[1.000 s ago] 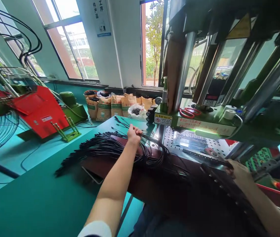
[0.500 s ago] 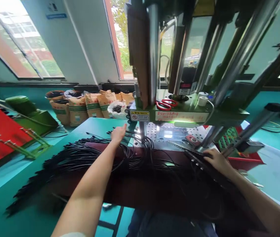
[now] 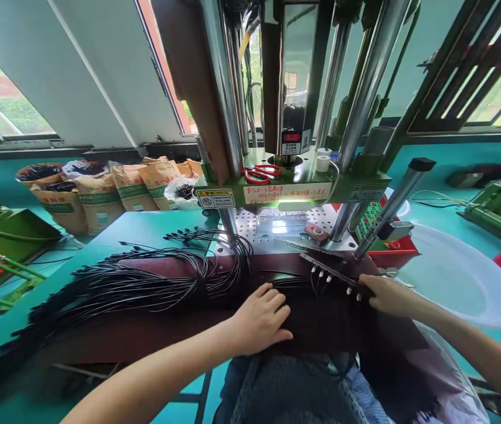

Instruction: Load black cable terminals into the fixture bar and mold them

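My right hand [image 3: 385, 294] grips the near end of a dark metal bar [image 3: 332, 272] with several small silvery connectors along its edge. Thin black cables run from these connectors over the dark red work surface [image 3: 122, 335]. My left hand [image 3: 261, 321] reaches across the front of that surface, palm down. Its fingers are loosely bent and the thumb stands apart; nothing shows in its grasp. Left of it lies a big bundle of black cables [image 3: 162, 282]. A smaller cable group [image 3: 188, 235] curls near the perforated machine plate [image 3: 250, 227].
A press with upright steel columns [image 3: 371, 70] stands ahead. Red-handled scissors [image 3: 262, 174] lie on its green crossbeam [image 3: 228, 182]. Open brown sacks [image 3: 98, 203] line the wall. At right are a red bin [image 3: 395, 258] and a large white tub [image 3: 466, 282].
My left hand has come back from the far cable ends toward my body, near the middle. My right hand stays on the bar, which has shifted slightly. The camera view has turned right.
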Demonstrator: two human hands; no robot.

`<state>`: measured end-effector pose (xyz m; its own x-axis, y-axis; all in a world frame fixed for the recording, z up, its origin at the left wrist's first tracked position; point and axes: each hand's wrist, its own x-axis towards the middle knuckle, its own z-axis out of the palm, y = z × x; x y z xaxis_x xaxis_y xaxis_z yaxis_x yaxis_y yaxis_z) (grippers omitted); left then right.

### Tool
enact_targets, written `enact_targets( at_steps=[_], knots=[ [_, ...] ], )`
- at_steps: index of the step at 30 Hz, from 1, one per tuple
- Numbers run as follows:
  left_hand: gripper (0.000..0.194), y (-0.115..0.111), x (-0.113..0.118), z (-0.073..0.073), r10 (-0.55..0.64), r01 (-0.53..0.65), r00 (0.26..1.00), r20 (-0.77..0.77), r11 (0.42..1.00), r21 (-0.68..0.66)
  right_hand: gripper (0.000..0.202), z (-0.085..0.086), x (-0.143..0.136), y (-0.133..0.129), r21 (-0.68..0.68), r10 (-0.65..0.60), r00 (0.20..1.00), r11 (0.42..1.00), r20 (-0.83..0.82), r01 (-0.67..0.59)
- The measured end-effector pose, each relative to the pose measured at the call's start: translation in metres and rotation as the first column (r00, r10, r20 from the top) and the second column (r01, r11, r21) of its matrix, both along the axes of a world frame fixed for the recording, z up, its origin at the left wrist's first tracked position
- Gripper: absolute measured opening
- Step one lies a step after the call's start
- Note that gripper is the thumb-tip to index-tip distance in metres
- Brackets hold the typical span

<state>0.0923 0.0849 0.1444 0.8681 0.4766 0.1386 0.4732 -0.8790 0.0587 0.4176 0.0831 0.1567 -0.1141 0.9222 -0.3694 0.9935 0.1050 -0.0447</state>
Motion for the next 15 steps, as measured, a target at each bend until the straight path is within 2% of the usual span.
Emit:
enact_targets(
  at_steps=[4,8,12,14,15],
  knots=[
    [0.039,-0.024,0.001,-0.010,0.049,-0.050,0.999,-0.019,0.996,-0.075,0.026,0.004,-0.013,0.023,0.056,-0.083,0.996,0.995,0.018,0.082],
    [0.055,-0.030,0.005,-0.003,0.164,-0.160,0.986,0.012,0.973,-0.168,0.023,0.015,-0.025,0.055,0.186,-0.105,0.994,0.976,-0.035,0.109],
    [0.059,-0.006,0.024,0.014,0.321,-0.286,0.936,0.147,0.934,-0.216,0.026,0.026,-0.038,0.093,0.303,-0.054,0.990,0.948,-0.130,0.092],
    [0.055,0.016,0.041,0.019,0.399,-0.322,0.898,0.186,0.884,-0.340,0.023,0.031,-0.042,0.113,0.344,-0.031,0.983,0.934,-0.179,0.092],
    [0.053,0.028,0.050,0.019,0.440,-0.321,0.880,0.177,0.827,-0.462,0.022,0.033,-0.044,0.122,0.357,-0.021,0.980,0.929,-0.200,0.093]
  ],
)
